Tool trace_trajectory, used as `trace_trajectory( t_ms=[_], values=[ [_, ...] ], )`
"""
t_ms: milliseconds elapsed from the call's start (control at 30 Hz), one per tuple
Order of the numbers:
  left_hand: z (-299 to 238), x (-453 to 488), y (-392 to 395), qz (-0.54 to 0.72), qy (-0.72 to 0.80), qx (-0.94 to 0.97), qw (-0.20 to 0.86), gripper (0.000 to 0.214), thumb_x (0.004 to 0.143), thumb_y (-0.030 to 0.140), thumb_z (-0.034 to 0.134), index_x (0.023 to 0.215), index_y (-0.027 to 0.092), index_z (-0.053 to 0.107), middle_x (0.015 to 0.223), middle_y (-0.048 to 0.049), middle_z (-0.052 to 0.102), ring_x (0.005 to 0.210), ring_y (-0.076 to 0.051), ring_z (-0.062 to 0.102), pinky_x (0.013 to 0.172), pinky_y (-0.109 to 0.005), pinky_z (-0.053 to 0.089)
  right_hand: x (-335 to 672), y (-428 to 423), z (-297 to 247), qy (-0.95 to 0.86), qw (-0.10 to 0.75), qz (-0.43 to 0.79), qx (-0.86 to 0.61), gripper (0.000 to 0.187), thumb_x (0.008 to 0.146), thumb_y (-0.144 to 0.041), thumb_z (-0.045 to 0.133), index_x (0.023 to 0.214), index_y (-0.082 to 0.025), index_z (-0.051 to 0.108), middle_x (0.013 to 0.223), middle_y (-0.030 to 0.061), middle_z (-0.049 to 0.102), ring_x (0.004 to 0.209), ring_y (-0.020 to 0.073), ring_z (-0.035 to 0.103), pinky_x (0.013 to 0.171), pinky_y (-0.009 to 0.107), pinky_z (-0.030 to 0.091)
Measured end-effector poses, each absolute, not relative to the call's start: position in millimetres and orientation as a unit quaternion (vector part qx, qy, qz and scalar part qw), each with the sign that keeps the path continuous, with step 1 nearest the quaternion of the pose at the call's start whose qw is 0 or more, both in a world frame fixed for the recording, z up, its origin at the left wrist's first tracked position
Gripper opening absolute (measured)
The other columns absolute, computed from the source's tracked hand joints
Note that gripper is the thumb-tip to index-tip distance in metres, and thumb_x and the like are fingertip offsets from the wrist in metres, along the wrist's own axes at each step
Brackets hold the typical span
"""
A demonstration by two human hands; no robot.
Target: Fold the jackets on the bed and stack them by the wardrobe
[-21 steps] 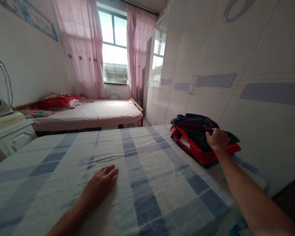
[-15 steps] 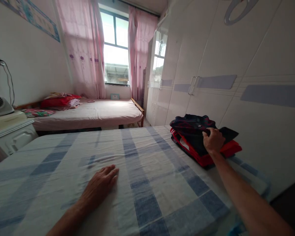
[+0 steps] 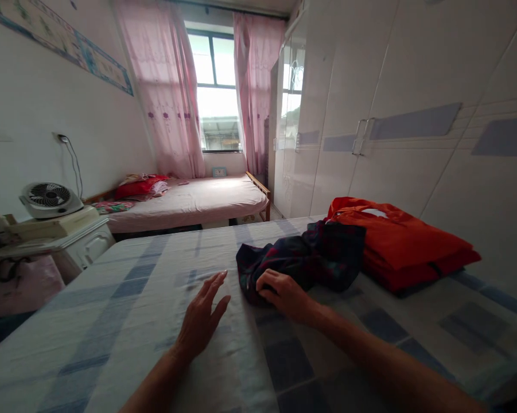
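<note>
A dark plaid garment (image 3: 310, 258) lies crumpled on the blue-and-white checked bed (image 3: 124, 321), stretched from the middle toward a stack of folded red clothes (image 3: 404, 244) at the right. My right hand (image 3: 284, 292) is closed on the near corner of the dark garment. My left hand (image 3: 202, 318) hovers just left of it with fingers spread, holding nothing.
A white wardrobe with handles (image 3: 361, 137) runs along the right wall. A second bed with pink sheet (image 3: 198, 198) stands under the window. A small fan (image 3: 49, 198) sits on a white cabinet (image 3: 69, 241) at the left.
My right hand has pulled the dark garment off the red stack toward the middle of the bed. My left hand has lifted slightly and the view has shifted.
</note>
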State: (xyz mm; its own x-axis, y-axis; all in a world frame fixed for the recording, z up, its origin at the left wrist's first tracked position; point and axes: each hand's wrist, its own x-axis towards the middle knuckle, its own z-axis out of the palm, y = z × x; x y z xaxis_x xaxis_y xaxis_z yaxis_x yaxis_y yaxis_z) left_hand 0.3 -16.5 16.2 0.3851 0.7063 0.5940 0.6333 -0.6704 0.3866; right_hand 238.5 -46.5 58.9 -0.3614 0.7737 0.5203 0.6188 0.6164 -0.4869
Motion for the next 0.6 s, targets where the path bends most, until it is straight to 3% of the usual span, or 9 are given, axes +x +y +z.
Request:
trace_trajectory(
  t_ms=[133, 300, 467, 600],
  values=[
    [16, -2, -18, 0.372, 0.384, 0.844, 0.044, 0.05, 0.091, 0.035, 0.046, 0.139, 0.026, 0.035, 0.139, -0.0091, 0.047, 0.124, -0.022, 0.048, 0.101, -0.039, 0.044, 259, -49, 54, -0.753, 0.451, 0.004, -0.478, 0.017, 0.091, -0.026, 0.043, 0.089, -0.022, 0.06, 0.09, 0.003, 0.064, 0.087, 0.0158, 0.057, 0.084, 0.029, 0.041],
    [18, 1, -21, 0.346, 0.371, 0.861, 0.03, 0.043, 0.091, 0.033, 0.045, 0.133, 0.025, 0.044, 0.136, -0.0083, 0.049, 0.126, -0.021, 0.047, 0.102, -0.037, 0.044, 345, -32, 50, -0.532, 0.563, -0.079, -0.628, 0.023, 0.087, -0.032, 0.042, 0.095, -0.02, 0.061, 0.093, 0.0065, 0.066, 0.084, 0.0191, 0.06, 0.081, 0.032, 0.044],
    [17, 7, -25, 0.325, 0.357, 0.876, 0.018, 0.036, 0.091, 0.03, 0.046, 0.126, 0.024, 0.052, 0.132, -0.009, 0.054, 0.121, -0.021, 0.052, 0.1, -0.037, 0.046, 406, -14, 19, -0.401, 0.539, -0.029, -0.74, 0.025, 0.072, -0.027, 0.045, 0.084, -0.018, 0.065, 0.079, 0.0076, 0.068, 0.072, 0.0214, 0.059, 0.076, 0.036, 0.046],
    [24, 21, -30, 0.287, 0.336, 0.897, 0.008, 0.04, 0.085, 0.027, 0.054, 0.125, 0.025, 0.051, 0.132, -0.0092, 0.053, 0.119, -0.023, 0.053, 0.097, -0.038, 0.048, 415, -7, 6, -0.386, 0.545, -0.012, -0.744, 0.026, 0.069, -0.027, 0.044, 0.081, -0.019, 0.066, 0.075, 0.0068, 0.067, 0.068, 0.0205, 0.058, 0.073, 0.035, 0.046]
  ],
)
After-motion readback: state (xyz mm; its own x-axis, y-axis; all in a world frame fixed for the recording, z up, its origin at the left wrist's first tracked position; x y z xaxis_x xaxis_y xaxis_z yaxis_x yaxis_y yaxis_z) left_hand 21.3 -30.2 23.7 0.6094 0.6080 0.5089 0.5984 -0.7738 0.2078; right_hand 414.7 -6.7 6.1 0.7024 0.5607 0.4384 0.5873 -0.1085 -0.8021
